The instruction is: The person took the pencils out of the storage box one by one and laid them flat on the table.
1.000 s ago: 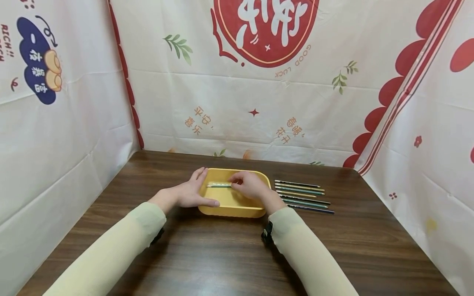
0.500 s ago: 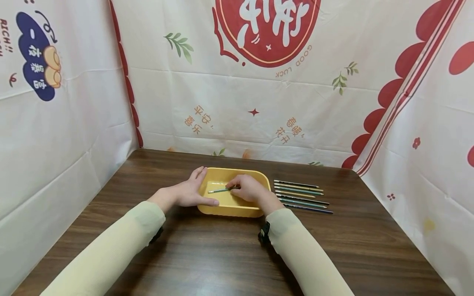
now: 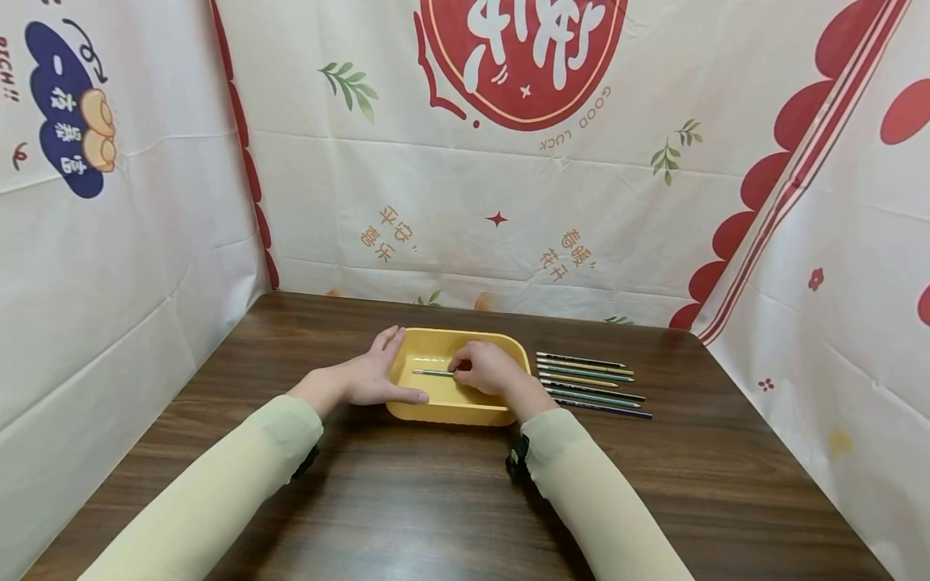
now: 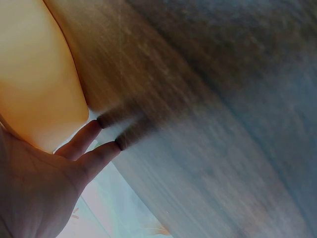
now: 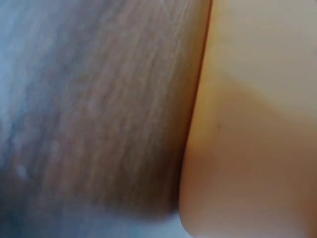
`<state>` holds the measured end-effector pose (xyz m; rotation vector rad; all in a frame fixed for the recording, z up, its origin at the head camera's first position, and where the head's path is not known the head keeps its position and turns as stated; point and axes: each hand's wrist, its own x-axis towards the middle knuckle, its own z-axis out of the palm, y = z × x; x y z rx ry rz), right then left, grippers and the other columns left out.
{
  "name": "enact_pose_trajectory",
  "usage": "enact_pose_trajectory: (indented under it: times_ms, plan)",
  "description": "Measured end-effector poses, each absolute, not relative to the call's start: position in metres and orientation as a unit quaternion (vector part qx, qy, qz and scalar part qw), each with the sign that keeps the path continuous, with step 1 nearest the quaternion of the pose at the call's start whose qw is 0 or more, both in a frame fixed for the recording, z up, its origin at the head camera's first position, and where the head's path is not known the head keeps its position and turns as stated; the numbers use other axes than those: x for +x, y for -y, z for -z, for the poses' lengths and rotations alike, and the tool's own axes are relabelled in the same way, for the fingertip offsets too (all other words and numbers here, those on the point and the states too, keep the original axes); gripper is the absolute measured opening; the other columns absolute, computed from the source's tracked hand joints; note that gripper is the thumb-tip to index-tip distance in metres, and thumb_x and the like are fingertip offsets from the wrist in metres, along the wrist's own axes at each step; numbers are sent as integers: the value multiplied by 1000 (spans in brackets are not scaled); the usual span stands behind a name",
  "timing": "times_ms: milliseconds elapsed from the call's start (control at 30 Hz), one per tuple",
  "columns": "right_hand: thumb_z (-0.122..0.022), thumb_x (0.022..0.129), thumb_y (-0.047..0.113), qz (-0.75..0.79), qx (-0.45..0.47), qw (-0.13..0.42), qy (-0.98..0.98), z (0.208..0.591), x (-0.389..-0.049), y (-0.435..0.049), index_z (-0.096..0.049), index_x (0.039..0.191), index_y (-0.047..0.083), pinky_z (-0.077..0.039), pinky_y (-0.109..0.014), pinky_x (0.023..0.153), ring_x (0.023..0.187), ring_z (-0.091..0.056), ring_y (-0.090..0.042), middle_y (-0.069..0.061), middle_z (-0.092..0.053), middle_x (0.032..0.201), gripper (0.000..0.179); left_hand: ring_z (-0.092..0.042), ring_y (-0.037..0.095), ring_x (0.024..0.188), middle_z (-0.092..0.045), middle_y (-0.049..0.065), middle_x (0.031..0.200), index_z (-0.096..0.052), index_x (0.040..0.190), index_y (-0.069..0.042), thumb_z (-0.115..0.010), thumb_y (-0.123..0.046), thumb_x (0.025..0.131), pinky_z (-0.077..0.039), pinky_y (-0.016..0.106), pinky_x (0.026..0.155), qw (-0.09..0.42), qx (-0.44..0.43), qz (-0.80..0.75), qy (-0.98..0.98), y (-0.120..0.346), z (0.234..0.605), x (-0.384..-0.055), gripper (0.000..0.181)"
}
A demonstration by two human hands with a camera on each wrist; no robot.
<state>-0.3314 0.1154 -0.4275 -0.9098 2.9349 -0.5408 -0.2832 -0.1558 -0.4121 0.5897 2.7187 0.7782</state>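
Note:
A yellow plastic basin (image 3: pixel 452 415) sits on the table in the head view. Inside it lies a green pencil (image 3: pixel 433 372), pale end toward the left. My right hand (image 3: pixel 490 369) reaches over the front wall and pinches this pencil; its right part is hidden behind the fingers. At the basin's left end, my left hand (image 3: pixel 366 379) rests with thumb and fingers spread, the thumb along the front rim. In the left wrist view, straight fingers (image 4: pixel 96 158) extend beside the basin wall (image 4: pixel 39 74). The right wrist view shows only the basin's outer wall (image 5: pixel 252 148) and tabletop.
Right of the basin, several pencils lie side by side in a row, a dark blue pencil (image 3: pixel 610 411) nearest the front. The brown wooden table (image 3: pixel 436 500) is bounded by a printed cloth (image 3: pixel 450 186) at the back and both sides.
The green pencil in the basin has shifted slightly toward the front and right; it tilted midway and now lies nearly level. My right hand moved with it. The left hand stays at the basin's left end.

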Motion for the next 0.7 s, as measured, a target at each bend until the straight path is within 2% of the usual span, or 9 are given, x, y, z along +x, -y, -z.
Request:
enact_pose_trajectory:
  times_ms: [233, 500, 700]
  plan:
    - [-79, 95, 6, 213, -286, 19, -934, 430, -334, -115, -80, 98, 12, -55, -32, 85, 85, -61, -12, 1, -73, 92, 6, -24, 46, 167, 13, 14, 185, 10, 177, -11, -76, -80, 86, -31, 59, 133, 128, 202, -268, -933, 156, 412, -282, 143]
    - [-77, 91, 0, 231, -288, 34, -929, 430, -335, -116, -81, 105, 11, -55, -32, 86, 87, -62, -13, -1, -72, 93, 18, -27, 47, 166, 13, 13, 185, 10, 177, -12, -76, -80, 86, -32, 58, 132, 129, 202, -266, -934, 156, 413, -283, 143]
    - [-76, 91, -2, 234, -289, 39, -927, 430, -335, -115, -81, 103, 11, -55, -33, 88, 90, -63, -14, -1, -73, 96, 19, -26, 46, 166, 13, 14, 185, 9, 177, -11, -76, -81, 86, -32, 58, 132, 126, 205, -267, -933, 156, 413, -283, 143]
